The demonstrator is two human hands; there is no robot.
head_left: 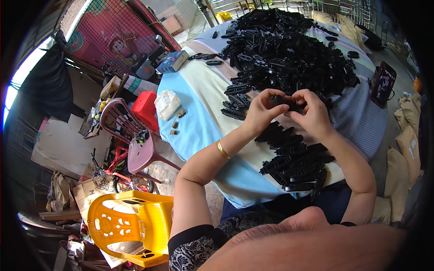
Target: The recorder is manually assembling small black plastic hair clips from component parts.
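- Now your left hand [261, 109] and right hand [313, 113] both pinch one black plastic part [289, 103] between their fingertips, above the table [199, 117].
- Its long axis runs left-right between your hands, each about equally near.

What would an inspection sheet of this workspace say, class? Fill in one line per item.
Surface: round table under a blue and cream cloth.
Job's things: small black part held between both hands; big pile of black parts behind; smaller heap near the body.
Clutter: blue box, white wad, dark mug.
Grippers: left hand and right hand pinch the part.
Cables: nothing seen.
Surroundings: yellow chair, maroon chair, sacks.
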